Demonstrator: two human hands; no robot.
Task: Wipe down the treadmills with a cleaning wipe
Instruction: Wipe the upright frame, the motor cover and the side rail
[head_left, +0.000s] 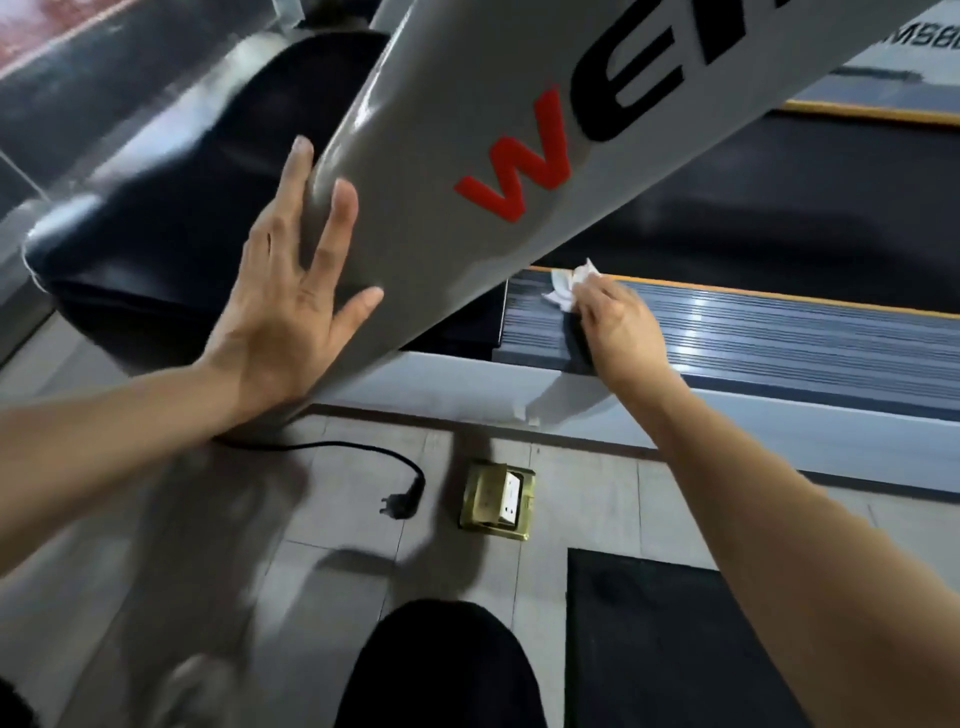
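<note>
A black power cord (332, 446) curls across the grey tiled floor (597, 499), its plug (397, 505) lying unplugged near a brass floor socket (497, 503) with its lid raised. A black mat (665, 639) lies on the floor nearby.

Grey upright (426, 208), red-black lettering; white wipe (563, 288); ribbed grey side rail (779, 338), orange edge; brass floor socket (496, 496).

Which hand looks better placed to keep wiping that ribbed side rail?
The right hand: it already holds the wipe on the rail. The left hand rests open on the grey upright.
</note>
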